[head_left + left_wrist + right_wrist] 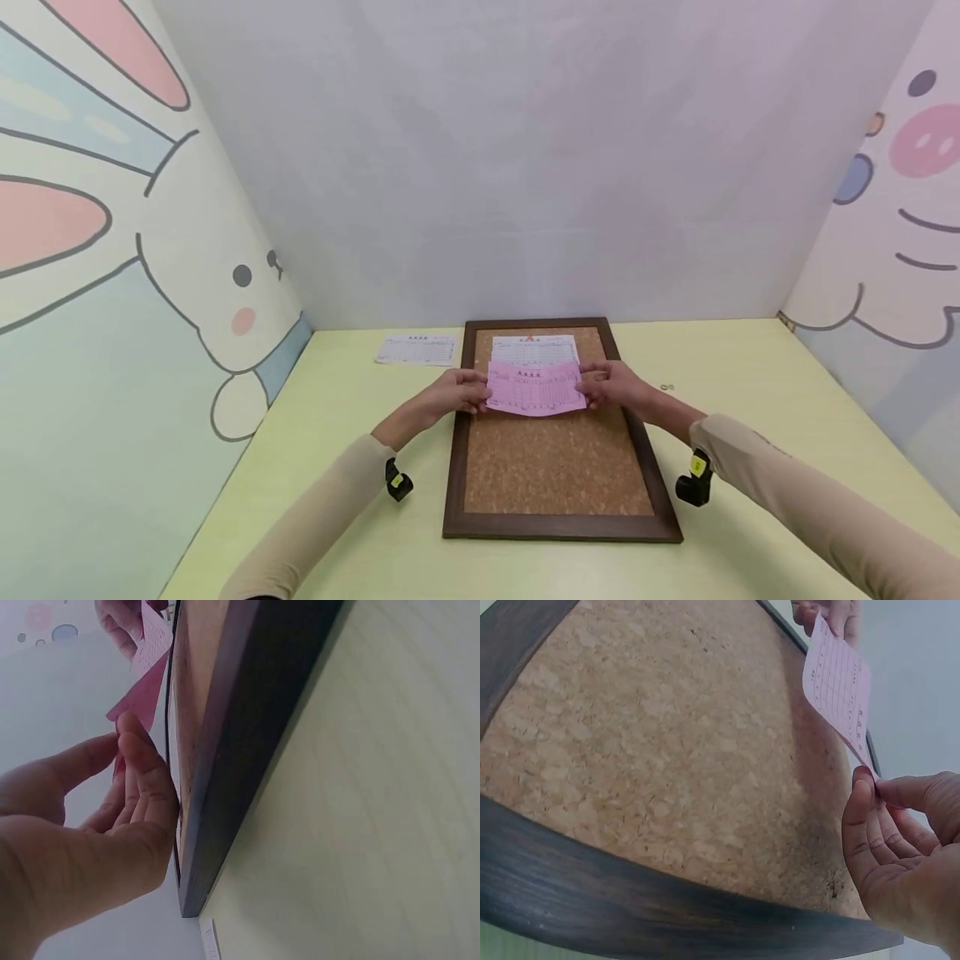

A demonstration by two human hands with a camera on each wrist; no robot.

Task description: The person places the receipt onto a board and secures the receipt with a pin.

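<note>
A pink printed form (535, 392) is held level between both hands, its lower edge bowing downward. My left hand (457, 392) pinches its left edge between thumb and fingers; my right hand (611, 385) pinches the right edge. In the right wrist view the form (840, 682) stands off the cork, with the right thumb and index finger on its corner. Below it lies a brown-framed cork board (555, 467). Near the board's top is a white printed form (534, 348), with a small orange-red spot at its top edge; the pink form hides its lower part.
Left of the board, another white printed form (416, 350) lies on the pale yellow table (360, 550). Two tiny objects (667, 387), too small to identify, lie to the right of the board. Behind the table rises a grey wall (525, 167).
</note>
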